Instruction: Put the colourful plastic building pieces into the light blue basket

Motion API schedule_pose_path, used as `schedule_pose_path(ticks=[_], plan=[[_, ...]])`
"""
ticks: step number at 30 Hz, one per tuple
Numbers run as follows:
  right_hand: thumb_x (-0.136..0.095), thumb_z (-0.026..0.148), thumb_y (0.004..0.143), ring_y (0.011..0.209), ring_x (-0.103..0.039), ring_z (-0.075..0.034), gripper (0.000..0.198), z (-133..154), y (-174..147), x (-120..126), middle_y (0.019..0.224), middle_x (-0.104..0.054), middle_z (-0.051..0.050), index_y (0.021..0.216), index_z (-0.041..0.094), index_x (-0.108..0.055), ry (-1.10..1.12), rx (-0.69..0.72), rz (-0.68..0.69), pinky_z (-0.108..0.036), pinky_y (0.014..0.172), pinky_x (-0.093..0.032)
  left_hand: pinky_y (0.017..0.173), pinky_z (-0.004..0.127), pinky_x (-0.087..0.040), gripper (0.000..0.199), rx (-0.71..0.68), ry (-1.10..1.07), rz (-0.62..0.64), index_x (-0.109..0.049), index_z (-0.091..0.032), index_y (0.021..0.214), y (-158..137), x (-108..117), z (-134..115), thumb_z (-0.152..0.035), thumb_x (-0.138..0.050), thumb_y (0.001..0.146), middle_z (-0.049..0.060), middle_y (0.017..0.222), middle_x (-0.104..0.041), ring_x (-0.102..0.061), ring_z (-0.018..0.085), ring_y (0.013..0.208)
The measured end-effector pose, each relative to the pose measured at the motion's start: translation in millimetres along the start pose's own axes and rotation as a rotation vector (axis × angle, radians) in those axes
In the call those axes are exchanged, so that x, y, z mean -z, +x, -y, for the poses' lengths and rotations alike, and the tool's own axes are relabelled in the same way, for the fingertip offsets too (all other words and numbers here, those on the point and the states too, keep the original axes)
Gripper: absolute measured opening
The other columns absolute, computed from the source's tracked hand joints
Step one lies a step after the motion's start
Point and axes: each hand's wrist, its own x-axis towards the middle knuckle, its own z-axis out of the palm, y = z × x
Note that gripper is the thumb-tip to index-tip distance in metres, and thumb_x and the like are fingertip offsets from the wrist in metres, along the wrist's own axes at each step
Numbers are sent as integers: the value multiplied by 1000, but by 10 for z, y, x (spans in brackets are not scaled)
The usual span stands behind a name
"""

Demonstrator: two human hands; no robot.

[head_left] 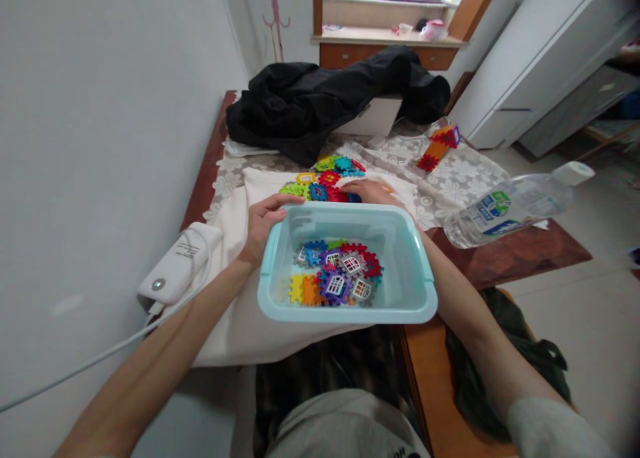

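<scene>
The light blue plastic bin (400, 298) serves as the landmark; it sits at the near edge of the desk (500, 258), over a white cloth (240, 311). Its walls are smooth and glossy, with rounded corners and a lipped rim. On its floor lies a shallow heap of interlocking toy tiles (337, 278): flat, hard plastic squares with toothed edges, in purple, orange, red and blue, several with grey window-like inserts.

The left hand (263, 221) grips the bin's far-left rim, fingers curled over the lip. The right hand (367, 191), just beyond the far rim, rests palm down on a loose pile of tiles (325, 178) spread on the cloth; whether it has closed on a tile cannot be told.

Judged step: transfer of loose tiles into the bin, partly complete. The next move calls for a firm pinch on a thin tile edge, with the bin held steady.

Further beyond the bin lies a crumpled black jacket (320, 105). To the bin's right lies a clear water bottle (510, 208).
</scene>
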Motion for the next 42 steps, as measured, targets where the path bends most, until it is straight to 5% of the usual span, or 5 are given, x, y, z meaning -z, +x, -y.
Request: schedule_pose_path(ticks=[14, 21, 26, 36, 42], plan=[[-77, 44, 90, 108, -74, -35, 16, 303, -40, 112, 110, -82, -9, 99, 31, -80, 107, -79, -271, -57, 106, -56, 78, 33, -59, 30, 2, -19, -1, -88, -18, 96, -17, -9, 3, -32, -68, 79, 9, 97, -84, -74, 24, 87], [-87, 56, 81, 84, -70, -18, 35, 230, 43, 193, 90, -74, 0, 90, 27, -72, 910, -134, -557, -35, 87, -61, 74, 32, -57, 31, 1, -21, 5, -89, -18, 98, -10, 3, 13, -32, -68, 80, 9, 96, -84, -72, 23, 85], [-93, 69, 73, 87, -76, -20, 52, 371, -37, 308, 92, -78, -2, 97, 26, -78, 1229, 51, -157, -35, 87, -63, 79, 30, -57, 29, -8, -24, 15, -90, -19, 97, 0, 12, 42, -31, -70, 79, 7, 96, -84, -72, 21, 86], [-84, 48, 91, 148, -60, -38, 59, 5, -27, 28, 156, -67, -13, 145, 26, -72, 73, -56, -140, -58, 128, -42, 81, 31, -58, 29, -12, -23, 23, -89, -19, 98, 2, 29, 60, -31, -70, 80, 8, 98, -84, -72, 22, 87], [-69, 42, 105, 116, -76, -29, 26, -56, 20, -12, 122, -82, -10, 114, 23, -84, -134, 25, 56, -45, 110, -55, 80, 28, -57, 27, -11, -66, 40, -90, -20, 99, 2, 36, 81, -29, -70, 82, 6, 95, -83, -71, 19, 84]])
